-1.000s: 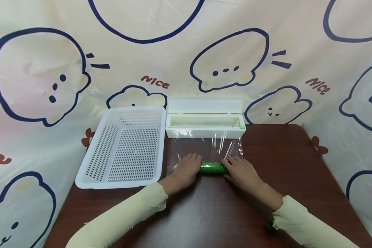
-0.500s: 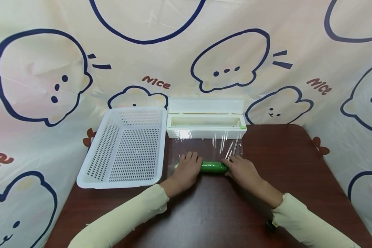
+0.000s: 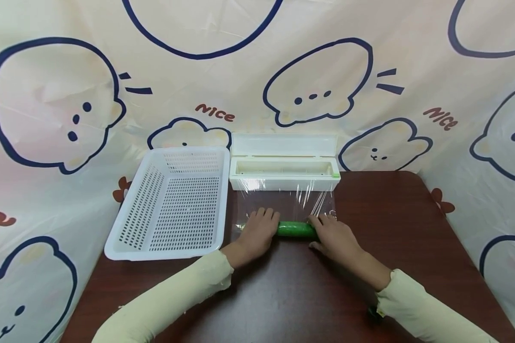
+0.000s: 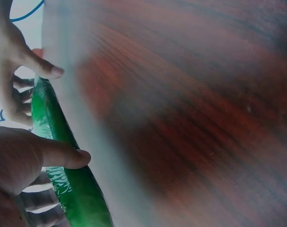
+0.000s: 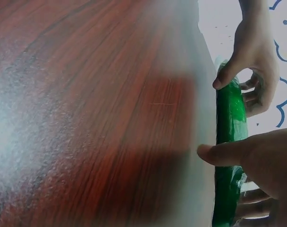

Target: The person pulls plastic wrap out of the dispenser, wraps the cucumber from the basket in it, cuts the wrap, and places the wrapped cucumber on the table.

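A green cucumber [image 3: 295, 229] lies crosswise on the table, with shiny clear film clinging to it in both wrist views. My left hand [image 3: 259, 233] grips its left part, thumb across the near side in the left wrist view and fingers over the far side. Toward the right end, my right hand [image 3: 336, 238] holds it from above, its fingers behind and its thumb reaching past the near side. A sheet of cling film [image 3: 279, 202] stretches from the cucumber back to the white cling film dispenser [image 3: 285, 184], whose lid stands raised. Both cucumber ends are largely covered by the hands.
Left of the dispenser stands a white perforated plastic basket [image 3: 221, 224] with nothing in it. A small dark object [image 3: 374, 313] lies by the right sleeve. The dark brown table [image 3: 390, 214] meets a printed cloth backdrop [image 3: 249, 85] behind and at the sides.
The cucumber and both hands have shifted very slightly toward the dispenser. My right thumb stands farther out from the cucumber than half a second ago. The basket and dispenser stay put.
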The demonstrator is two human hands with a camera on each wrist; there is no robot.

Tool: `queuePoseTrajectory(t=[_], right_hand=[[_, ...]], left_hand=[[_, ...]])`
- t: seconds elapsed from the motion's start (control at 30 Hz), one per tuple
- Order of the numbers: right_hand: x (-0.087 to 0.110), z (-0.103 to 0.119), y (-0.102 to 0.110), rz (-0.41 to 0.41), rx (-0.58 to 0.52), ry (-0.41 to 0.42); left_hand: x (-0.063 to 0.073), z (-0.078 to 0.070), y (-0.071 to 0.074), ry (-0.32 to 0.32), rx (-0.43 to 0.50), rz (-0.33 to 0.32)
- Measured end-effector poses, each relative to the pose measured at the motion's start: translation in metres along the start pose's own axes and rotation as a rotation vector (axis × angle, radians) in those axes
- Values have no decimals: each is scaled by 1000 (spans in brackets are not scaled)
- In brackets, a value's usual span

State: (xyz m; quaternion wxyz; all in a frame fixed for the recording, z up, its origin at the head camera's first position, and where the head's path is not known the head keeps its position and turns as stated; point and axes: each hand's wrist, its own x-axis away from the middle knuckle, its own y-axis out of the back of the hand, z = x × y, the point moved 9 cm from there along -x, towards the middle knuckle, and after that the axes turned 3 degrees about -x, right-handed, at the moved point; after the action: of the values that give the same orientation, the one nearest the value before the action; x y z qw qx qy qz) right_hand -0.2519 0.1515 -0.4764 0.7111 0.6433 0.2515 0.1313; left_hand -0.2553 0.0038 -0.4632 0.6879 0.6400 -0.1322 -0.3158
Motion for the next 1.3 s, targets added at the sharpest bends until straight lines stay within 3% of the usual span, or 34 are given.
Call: queuePoseTrajectory(t=[0.1, 0.3, 0.43, 0.7, 1.07, 1.3], right_hand=[[0, -1, -1, 0, -8, -10], [0, 4, 3, -83, 69, 72], [-2, 3, 6, -105, 64, 74], [-7, -2, 7, -41, -2, 4], [-1, -25, 5, 46, -176, -45], [-4, -40, 26, 62, -189, -24]], left_hand=[[0, 1, 1, -1, 9, 14], [-1, 3, 3, 12, 27, 37], [-1, 1, 2, 8, 0, 56], [0, -2, -6, 9, -61, 85], [-1, 2, 0, 47, 20, 40], [-2, 1, 0, 54, 5, 46]])
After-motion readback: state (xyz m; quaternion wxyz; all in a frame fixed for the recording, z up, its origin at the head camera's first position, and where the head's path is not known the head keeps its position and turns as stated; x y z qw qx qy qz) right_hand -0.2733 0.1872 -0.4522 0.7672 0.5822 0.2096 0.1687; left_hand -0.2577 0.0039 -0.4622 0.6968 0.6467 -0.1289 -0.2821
